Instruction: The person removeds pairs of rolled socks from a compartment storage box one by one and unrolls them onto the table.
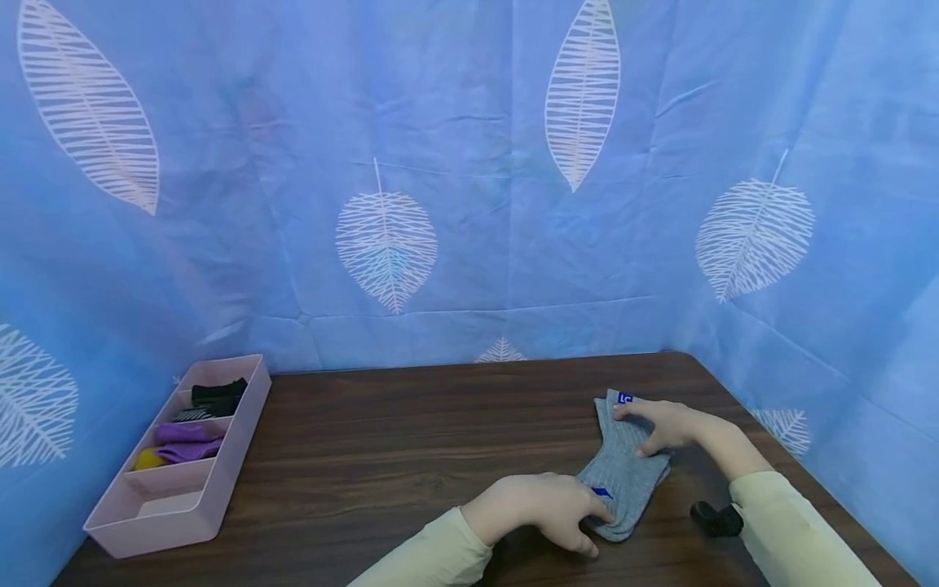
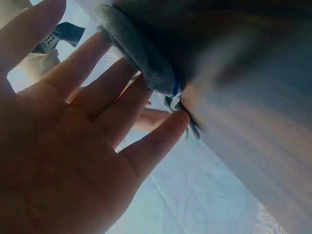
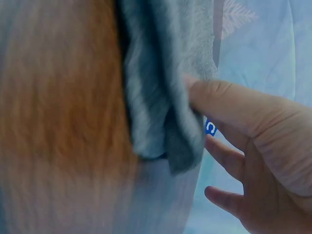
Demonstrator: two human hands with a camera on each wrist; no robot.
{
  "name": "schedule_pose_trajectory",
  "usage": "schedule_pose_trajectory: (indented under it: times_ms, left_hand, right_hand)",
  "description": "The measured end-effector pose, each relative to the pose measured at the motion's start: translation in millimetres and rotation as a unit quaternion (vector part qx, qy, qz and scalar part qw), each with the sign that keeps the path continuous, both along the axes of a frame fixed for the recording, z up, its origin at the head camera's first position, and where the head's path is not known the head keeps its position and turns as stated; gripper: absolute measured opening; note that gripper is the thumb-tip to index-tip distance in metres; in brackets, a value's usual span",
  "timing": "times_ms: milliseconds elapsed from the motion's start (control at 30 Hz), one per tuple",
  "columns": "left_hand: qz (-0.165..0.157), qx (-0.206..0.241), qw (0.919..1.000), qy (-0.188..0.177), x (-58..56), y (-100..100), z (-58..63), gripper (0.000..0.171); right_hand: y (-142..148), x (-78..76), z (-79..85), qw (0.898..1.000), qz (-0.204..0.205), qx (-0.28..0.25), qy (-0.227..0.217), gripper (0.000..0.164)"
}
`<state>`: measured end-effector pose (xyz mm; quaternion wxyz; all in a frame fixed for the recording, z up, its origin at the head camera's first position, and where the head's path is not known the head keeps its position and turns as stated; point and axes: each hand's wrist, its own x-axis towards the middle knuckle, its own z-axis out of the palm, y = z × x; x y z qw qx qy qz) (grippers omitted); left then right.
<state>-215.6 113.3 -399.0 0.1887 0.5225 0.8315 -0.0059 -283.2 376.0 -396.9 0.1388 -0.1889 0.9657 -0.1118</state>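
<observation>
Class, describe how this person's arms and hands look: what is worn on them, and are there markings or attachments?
The left sleeve and right sleeve are long, plain and pale yellow. The left hand and right hand are bare, with no gloves or rings visible. A rounded black object, apparently worn, sits beside the right sleeve's end; no cable shows.

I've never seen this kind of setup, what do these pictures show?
No machine here, just a person's bare left hand and right hand. The large picture comes from a head-worn camera looking forward and down; the other two come from left and right wrist cameras. On the dark brown wood-grain table lie grey ribbed knit socks. The left hand touches their near end, the right hand their far part; neither clearly grips them. At left, a pale pink rectangular divided box holds black cloth and purple cloth.
</observation>
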Motion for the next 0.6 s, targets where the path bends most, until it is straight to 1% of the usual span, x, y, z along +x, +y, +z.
schedule_pose_trajectory:
  times_ms: [33,100,200,267,367,467,600]
  left_hand:
    - [0.005,0.002,1.0000,-0.007,-0.8,4.9,-0.3,0.050]
    - [0.017,0.001,0.9998,-0.013,-1.2,15.2,-2.4,0.051]
    - [0.036,-0.007,0.9993,-0.006,-1.2,31.7,-6.0,0.054]
    - [0.046,-0.015,0.9988,-0.002,-1.2,43.3,-7.8,0.055]
    - [0.063,-0.030,0.9975,0.010,-0.7,62.1,-8.1,0.057]
    - [0.083,-0.047,0.9952,0.020,0.8,81.9,-7.8,0.058]
    - [0.099,-0.066,0.9925,0.028,2.0,103.8,-7.2,0.061]
  right_hand:
    - [1.5,-2.1,1.5,1.000,-0.008,0.009,-0.006,0.064]
    - [4.8,-5.8,3.3,0.999,-0.014,0.034,-0.002,0.063]
    - [11.1,-8.6,4.1,0.997,-0.021,0.077,0.022,0.061]
    - [17.5,-9.1,3.6,0.994,-0.025,0.096,0.041,0.060]
    - [28.9,-8.5,3.7,0.991,-0.033,0.111,0.061,0.060]
    - [42.5,-9.1,3.5,0.989,-0.043,0.123,0.072,0.061]
    - [58.2,-11.0,1.2,0.986,-0.052,0.133,0.090,0.061]
